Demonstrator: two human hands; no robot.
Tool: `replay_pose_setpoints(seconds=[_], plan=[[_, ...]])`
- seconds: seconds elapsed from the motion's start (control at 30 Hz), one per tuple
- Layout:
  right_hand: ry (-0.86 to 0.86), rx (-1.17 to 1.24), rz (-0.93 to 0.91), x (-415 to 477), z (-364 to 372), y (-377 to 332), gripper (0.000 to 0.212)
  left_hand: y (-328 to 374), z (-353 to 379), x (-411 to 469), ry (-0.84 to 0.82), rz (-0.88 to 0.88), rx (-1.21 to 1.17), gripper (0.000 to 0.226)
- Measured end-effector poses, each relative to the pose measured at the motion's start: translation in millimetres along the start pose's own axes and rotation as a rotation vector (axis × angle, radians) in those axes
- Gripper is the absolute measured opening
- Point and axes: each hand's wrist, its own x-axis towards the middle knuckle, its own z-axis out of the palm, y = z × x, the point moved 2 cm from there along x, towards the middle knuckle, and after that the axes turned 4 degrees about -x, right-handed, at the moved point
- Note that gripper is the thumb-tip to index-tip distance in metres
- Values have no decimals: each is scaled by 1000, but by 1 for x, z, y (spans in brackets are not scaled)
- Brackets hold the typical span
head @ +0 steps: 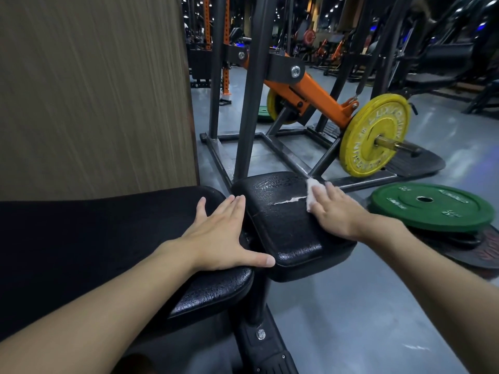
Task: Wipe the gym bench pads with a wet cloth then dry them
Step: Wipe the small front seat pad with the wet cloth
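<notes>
Two black cracked-vinyl bench pads fill the lower middle. The long back pad [89,238] stretches left; the smaller seat pad [280,220] sits to its right and has a white tear across its top. My left hand [218,236] lies flat, fingers spread, on the end of the long pad, holding nothing. My right hand [334,209] presses a small white cloth [312,194] onto the seat pad's far right edge; most of the cloth is hidden under the fingers.
The bench frame post [256,327] runs down between the pads. A green weight plate [432,206] lies on the floor to the right. A yellow plate [375,133] hangs on an orange lever machine [310,90] behind. A wood-grain wall panel [91,90] stands at left.
</notes>
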Motion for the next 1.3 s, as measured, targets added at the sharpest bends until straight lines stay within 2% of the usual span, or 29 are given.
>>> replay_pose_setpoints(seconds=[0.13,0.23,0.3,0.4,0.47,0.53,0.57,0.63,0.7,0.77,0.87,0.93,1.0,1.03,1.13,1.2,1.3], plan=[[103,-167,-249,-29,17,-54,87,-2,1,2,-2,-1,20,139],[124,-199,-393,-55,24,-77,90,-3,2,2,7,5,20,138],[117,-164,-419,-62,22,-66,87,-3,2,1,9,13,20,137],[110,-106,-298,-56,20,-21,83,-3,1,0,8,16,15,137],[126,-93,-174,-52,17,0,72,-3,1,0,6,15,10,137],[142,-72,-80,-53,20,-2,60,-3,0,1,3,12,11,137],[183,-78,-64,-58,21,-12,63,-2,0,1,2,10,13,137],[272,-77,-140,-76,28,-37,76,-2,0,1,5,6,23,138],[312,-42,-254,-97,40,-52,71,-3,0,1,6,2,31,137],[315,-12,-270,-107,45,-49,64,-3,0,0,10,0,29,137],[406,77,-107,-104,44,-20,61,-3,0,-2,23,-10,3,135],[369,249,60,-98,41,-3,60,-2,0,-3,30,-15,-7,137],[312,484,100,-91,42,-2,53,-1,-1,-2,34,-19,6,142],[341,556,97,-87,41,-5,52,-1,-1,-1,34,-20,17,143],[407,501,172,-70,42,-13,57,-1,1,1,35,-13,36,144],[317,440,276,-51,34,-10,49,-3,3,2,48,-17,58,143],[60,413,353,-16,15,3,45,0,1,2,35,-20,101,137]])
